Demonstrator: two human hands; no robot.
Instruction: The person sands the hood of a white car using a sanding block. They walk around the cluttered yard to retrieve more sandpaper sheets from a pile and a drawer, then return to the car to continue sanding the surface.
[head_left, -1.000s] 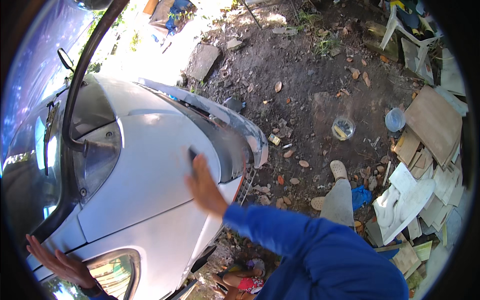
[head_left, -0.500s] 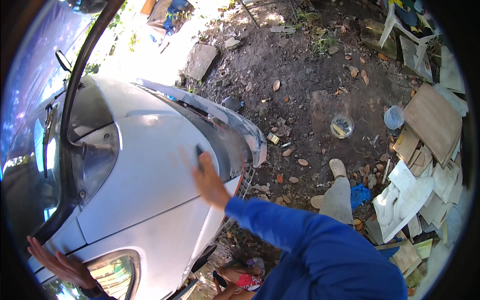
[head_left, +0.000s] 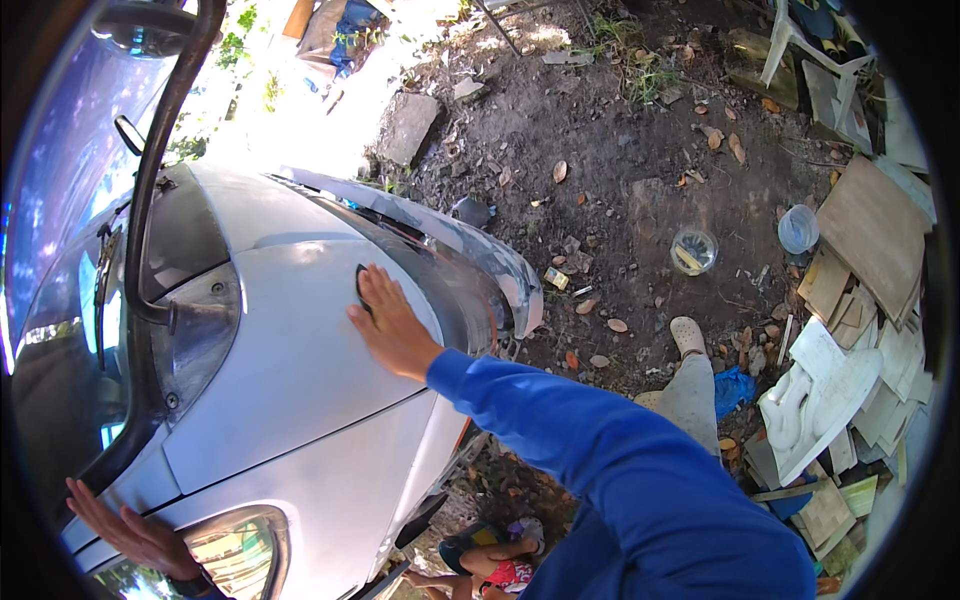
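Observation:
My right hand [head_left: 392, 328] lies on the pale silver front panel [head_left: 280, 390] of a vehicle, fingers over a small dark pad [head_left: 361, 276] that is mostly hidden beneath them. My left hand [head_left: 135, 532] rests with fingers stretched out on the bodywork at the lower left, beside the small side window [head_left: 240, 550]. A black tubular mirror arm [head_left: 150, 220] curves across the windscreen to the left of the panel. The dark recessed strip and the scuffed, patchy trim [head_left: 510, 280] run along the panel's right edge.
Dirt ground with leaves holds a clear tub [head_left: 693, 251] and a bluish container [head_left: 797, 230]. Stacked boards [head_left: 865, 235], a white chair frame [head_left: 815, 70] and a blue bag [head_left: 732, 390] lie to the right. Another person's legs and red shorts [head_left: 508, 574] show at the bottom.
My right hand has moved up and to the left on the panel, and is less blurred. My left hand stays put. The other person's legs below have shifted slightly.

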